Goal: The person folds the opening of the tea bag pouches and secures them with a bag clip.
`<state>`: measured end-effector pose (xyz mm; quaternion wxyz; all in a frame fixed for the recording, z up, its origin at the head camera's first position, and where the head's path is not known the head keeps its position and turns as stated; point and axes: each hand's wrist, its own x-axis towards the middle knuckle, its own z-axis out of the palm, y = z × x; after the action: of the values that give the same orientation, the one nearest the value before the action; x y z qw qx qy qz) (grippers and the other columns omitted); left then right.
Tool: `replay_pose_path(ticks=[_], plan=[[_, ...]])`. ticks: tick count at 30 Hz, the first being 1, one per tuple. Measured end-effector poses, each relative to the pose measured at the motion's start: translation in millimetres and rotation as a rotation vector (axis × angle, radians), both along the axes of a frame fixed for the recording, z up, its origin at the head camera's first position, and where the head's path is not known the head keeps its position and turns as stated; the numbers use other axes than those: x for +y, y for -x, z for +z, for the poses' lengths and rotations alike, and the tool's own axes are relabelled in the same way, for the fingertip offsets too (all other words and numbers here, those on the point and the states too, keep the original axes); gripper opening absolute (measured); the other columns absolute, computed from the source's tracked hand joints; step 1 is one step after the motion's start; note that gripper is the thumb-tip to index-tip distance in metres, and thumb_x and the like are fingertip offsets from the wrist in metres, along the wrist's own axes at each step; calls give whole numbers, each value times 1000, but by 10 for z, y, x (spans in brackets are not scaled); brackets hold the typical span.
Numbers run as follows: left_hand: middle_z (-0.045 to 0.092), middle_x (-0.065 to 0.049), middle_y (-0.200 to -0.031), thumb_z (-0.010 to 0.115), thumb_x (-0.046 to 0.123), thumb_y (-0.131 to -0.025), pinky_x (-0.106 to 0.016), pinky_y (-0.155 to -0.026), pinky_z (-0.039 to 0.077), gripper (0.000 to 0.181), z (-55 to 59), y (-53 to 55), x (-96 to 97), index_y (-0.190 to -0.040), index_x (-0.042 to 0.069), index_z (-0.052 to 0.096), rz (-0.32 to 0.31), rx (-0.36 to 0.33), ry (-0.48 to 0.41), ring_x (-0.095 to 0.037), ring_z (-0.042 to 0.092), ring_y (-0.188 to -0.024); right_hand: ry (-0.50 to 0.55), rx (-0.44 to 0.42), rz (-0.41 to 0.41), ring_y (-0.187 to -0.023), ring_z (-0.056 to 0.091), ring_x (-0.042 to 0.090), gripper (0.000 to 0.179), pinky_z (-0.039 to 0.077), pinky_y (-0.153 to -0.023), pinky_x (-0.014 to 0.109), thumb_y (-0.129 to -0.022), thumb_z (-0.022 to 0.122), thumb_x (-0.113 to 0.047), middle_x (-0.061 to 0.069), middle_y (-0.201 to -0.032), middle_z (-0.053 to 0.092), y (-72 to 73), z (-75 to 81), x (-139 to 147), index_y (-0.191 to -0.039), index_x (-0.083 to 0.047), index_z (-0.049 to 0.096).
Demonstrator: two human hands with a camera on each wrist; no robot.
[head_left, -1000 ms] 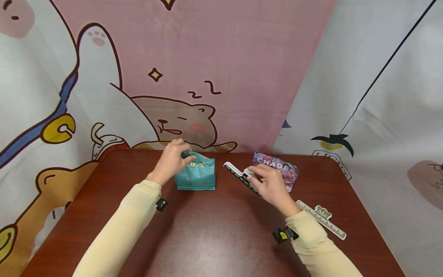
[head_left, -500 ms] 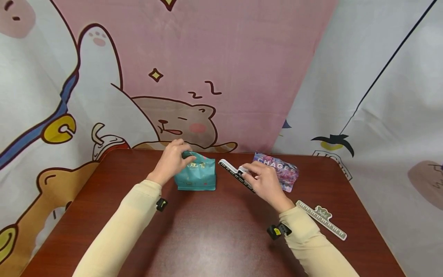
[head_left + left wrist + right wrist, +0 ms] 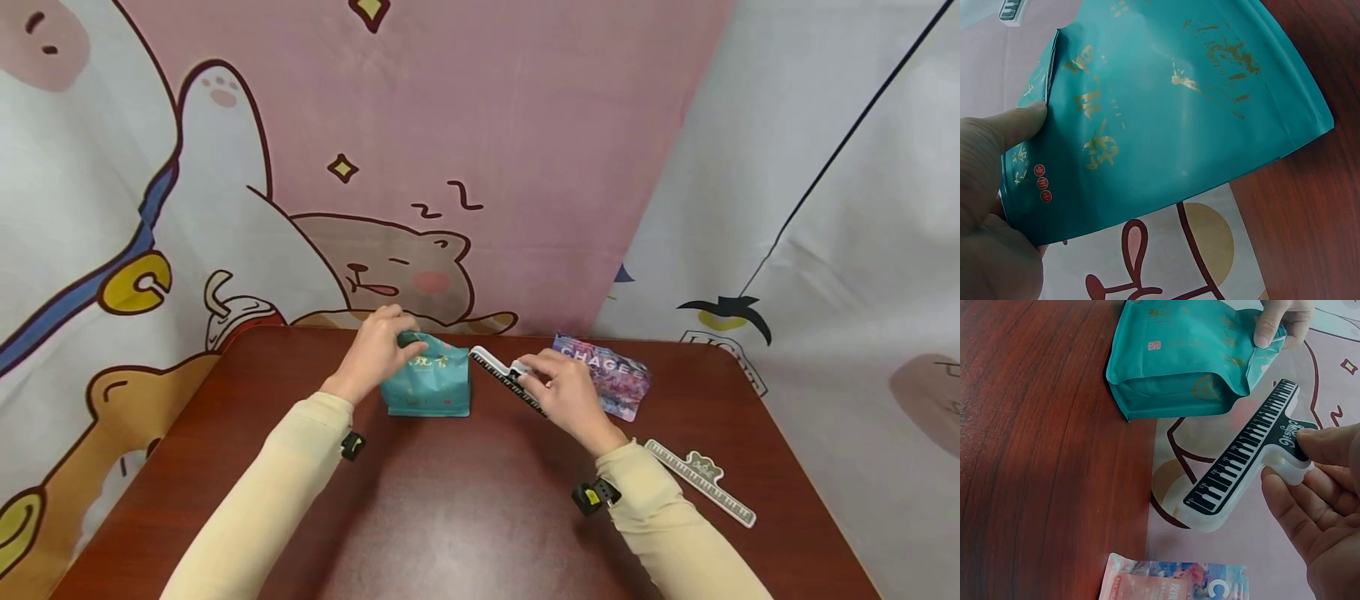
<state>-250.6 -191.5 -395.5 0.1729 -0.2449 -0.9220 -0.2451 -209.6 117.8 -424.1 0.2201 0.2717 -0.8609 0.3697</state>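
Head view: a glossy teal bag [image 3: 427,396] of thin, creased film stands on a smooth reddish-brown wooden table [image 3: 442,517], its flat base straight-edged and its upper part narrowing into soft wrinkles. The left hand [image 3: 375,354] pinches it at the upper left corner. To the right, the right hand [image 3: 566,396] holds a piano-key clip [image 3: 491,364], a slim rigid bar slanting with its far end just beside the bag's right edge. Behind that hand lies a flat purple pouch [image 3: 622,387] with a mottled floral print and pale lettering. Nearer the table's right side, a second clip [image 3: 701,481] lies flat, a pale narrow bar with a scalloped tab. Both cream sleeves [image 3: 262,500] look soft and closely fitted. A cartoon-printed cloth [image 3: 540,167] hangs softly rippled behind the table.

Left wrist view: the thumb presses the bag's folded top, with the fingers mostly hidden behind the film. Its broad panel is satiny, stamped with gold characters and small red discs, and bordered by a crisp seam.

Right wrist view: thumb and fingers pinch the clip's tab, marked "Music". Its black-and-white key strip is backed by smooth white plastic with rounded ends. A gap shows between clip and bag, whose gusseted side folds inward.
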Motion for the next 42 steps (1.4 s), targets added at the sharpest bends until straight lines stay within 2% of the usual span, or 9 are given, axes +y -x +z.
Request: replay_pose_path(ticks=[7,14,21,38,42], plan=[[58,-6,-85,86,16,-86,-40,-72,41,16,-5,-6,-4,-92,5,76,-2,19,-2,-26,51,-81,0,-10,13,-71,63,17,19,52,-61,31,-84,81,0,7,-88,73,40,0,-55,-103,-3,80],[58,-6,-86,85,18,-87,-40,-72,43,17,-39,11,43,-93,6,76,-1,8,10,-26,52,-82,-35,-23,-18,-67,59,15,19,47,-60,32,-84,82,-1,7,-88,73,71,-23,-66,-103,-3,80],[58,-6,-87,85,18,-87,-41,-71,44,16,-35,12,42,-93,6,75,9,13,21,-26,52,-82,-37,-47,-20,-68,61,18,19,48,-61,34,-85,81,-2,9,-90,73,123,-27,-100,-104,-3,80],[58,-6,-87,84,18,-88,-41,-72,42,16,-22,3,11,-92,6,74,13,20,34,-25,50,-82,-71,-18,-42,-69,66,21,18,52,-62,40,-85,80,-1,9,-89,73,222,-30,-194,-103,-3,81],[57,-5,-85,84,19,-88,-41,-74,40,16,-13,2,6,-91,7,73,13,23,37,-24,49,-81,-76,-22,-43,-67,64,18,18,51,-61,38,-85,80,0,9,-89,73,249,-22,-204,-103,-3,81]])
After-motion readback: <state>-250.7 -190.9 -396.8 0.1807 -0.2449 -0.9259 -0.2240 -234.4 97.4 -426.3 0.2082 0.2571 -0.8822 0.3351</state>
